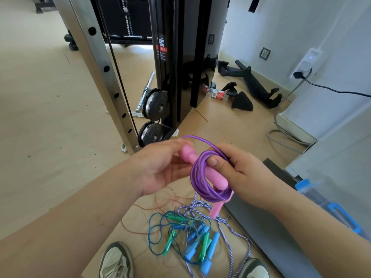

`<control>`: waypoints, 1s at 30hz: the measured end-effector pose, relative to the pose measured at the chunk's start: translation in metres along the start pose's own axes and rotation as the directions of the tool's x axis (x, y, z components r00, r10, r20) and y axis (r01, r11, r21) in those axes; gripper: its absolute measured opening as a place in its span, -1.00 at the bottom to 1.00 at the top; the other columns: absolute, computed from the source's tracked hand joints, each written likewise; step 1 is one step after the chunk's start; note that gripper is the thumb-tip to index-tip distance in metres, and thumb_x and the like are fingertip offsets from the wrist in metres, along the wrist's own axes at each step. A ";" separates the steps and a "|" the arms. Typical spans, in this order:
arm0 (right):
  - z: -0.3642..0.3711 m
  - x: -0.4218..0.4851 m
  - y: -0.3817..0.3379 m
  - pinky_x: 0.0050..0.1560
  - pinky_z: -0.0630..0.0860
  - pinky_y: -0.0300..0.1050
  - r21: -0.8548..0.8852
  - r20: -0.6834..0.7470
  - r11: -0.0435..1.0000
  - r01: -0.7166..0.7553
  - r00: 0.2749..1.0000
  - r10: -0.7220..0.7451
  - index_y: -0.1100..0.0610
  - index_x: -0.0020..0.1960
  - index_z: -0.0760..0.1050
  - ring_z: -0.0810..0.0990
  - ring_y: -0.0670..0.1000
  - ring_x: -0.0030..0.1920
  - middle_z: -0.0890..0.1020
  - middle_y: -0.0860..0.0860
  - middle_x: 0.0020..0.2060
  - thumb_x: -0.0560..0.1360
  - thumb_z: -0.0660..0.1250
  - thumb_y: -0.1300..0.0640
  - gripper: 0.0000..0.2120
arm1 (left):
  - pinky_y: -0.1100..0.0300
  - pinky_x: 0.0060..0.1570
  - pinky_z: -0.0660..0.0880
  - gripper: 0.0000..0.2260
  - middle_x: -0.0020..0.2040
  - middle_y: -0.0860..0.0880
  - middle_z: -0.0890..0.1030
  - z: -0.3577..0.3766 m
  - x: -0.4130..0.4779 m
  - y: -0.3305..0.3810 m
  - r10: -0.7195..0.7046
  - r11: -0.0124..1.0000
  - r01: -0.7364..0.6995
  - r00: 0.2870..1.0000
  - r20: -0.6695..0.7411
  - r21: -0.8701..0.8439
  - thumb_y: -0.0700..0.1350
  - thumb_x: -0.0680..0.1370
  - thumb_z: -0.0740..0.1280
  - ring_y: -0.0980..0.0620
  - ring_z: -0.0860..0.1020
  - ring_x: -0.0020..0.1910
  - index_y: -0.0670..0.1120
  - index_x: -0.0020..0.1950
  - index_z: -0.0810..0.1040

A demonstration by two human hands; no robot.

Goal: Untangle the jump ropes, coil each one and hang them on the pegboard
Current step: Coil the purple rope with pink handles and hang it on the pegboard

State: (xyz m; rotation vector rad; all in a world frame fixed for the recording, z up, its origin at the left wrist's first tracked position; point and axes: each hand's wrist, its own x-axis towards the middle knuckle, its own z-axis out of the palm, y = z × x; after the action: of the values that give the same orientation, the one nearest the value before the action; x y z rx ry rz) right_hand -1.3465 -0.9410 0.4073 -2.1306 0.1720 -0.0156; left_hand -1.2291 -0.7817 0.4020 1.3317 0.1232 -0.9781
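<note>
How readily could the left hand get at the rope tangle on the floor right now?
Likely yes, once it lets go: the left hand holds the pink handle of the purple coil. The rope tangle lies uncovered on the floor below, nothing between.

We see a bright room in even daylight, with only faint, soft shadows. The white wall (pixel 281 27) is washed pale; the glossy black panel (pixel 186 77) mirrors the floor (pixel 40 97). Straight lines bow toward the edges, and our left hand (pixel 158 169) looks slightly soft.

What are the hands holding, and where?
The purple jump rope: the right hand grips its coil against a pink handle, and the left hand holds that handle's top end.
</note>
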 end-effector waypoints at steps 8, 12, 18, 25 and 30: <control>0.001 0.008 0.007 -0.24 0.41 -0.36 -0.211 -0.147 0.977 -0.019 0.989 -0.012 -0.06 -0.06 0.44 0.54 -0.21 -0.20 0.57 -0.13 -0.29 0.65 0.25 -0.08 -0.86 | -0.14 0.24 0.54 -0.33 0.08 -0.22 0.68 0.004 -0.006 -0.009 -0.071 0.939 -0.017 0.968 0.242 0.343 0.42 0.57 0.18 -0.16 0.68 0.03 -0.17 0.22 0.60; 0.006 0.006 0.005 -0.21 0.44 -0.07 -0.216 -0.079 0.976 -0.005 0.997 -0.013 0.09 -0.01 0.46 0.52 -0.06 -0.27 0.60 -0.04 -0.26 0.63 0.28 0.00 -0.84 | -0.12 0.21 0.61 -0.51 0.01 -0.10 0.70 0.014 -0.021 -0.013 -0.096 0.916 -0.074 0.914 0.394 0.395 0.26 0.48 0.47 -0.06 0.70 0.07 -0.14 0.13 0.66; -0.001 0.011 0.017 -0.27 0.49 -0.06 -0.369 -0.157 0.916 -0.160 0.982 0.108 -0.04 -0.12 0.37 0.55 -0.03 -0.30 0.57 -0.04 -0.28 0.63 0.25 -0.17 -0.74 | -0.08 -0.07 0.70 -0.47 -0.05 -0.24 0.70 0.014 -0.014 -0.025 -0.057 0.850 -0.131 0.940 0.337 0.510 -0.42 0.49 0.46 -0.20 0.71 -0.16 -0.04 0.37 0.48; -0.034 0.010 0.039 -0.47 0.32 -0.31 -0.287 -0.311 0.893 -0.346 0.916 0.255 0.08 -0.05 0.50 0.55 -0.06 -0.37 0.55 -0.01 -0.31 0.65 0.22 -0.18 -0.66 | 0.02 -0.01 0.61 -0.82 -0.04 -0.04 0.66 -0.020 -0.005 -0.013 -0.092 0.202 -0.268 0.952 0.291 0.942 0.03 0.68 0.27 -0.03 0.67 -0.08 -0.05 0.10 0.56; -0.011 0.011 0.029 -0.41 0.38 -0.31 -0.356 -0.152 0.901 -0.246 0.967 0.204 0.02 -0.07 0.53 0.54 -0.07 -0.36 0.58 -0.03 -0.33 0.64 0.23 -0.19 -0.69 | 0.14 0.35 0.42 -0.25 0.52 0.01 0.41 -0.025 0.004 -0.016 0.017 0.056 -0.172 0.985 0.172 0.983 0.10 0.52 0.47 -0.06 0.43 0.46 0.03 0.62 0.20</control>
State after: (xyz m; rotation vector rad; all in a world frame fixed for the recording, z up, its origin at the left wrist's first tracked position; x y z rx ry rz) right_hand -1.3401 -0.9671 0.3880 -2.4779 0.5244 0.0376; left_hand -1.2254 -0.7613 0.3802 2.5485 -0.9810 -1.0023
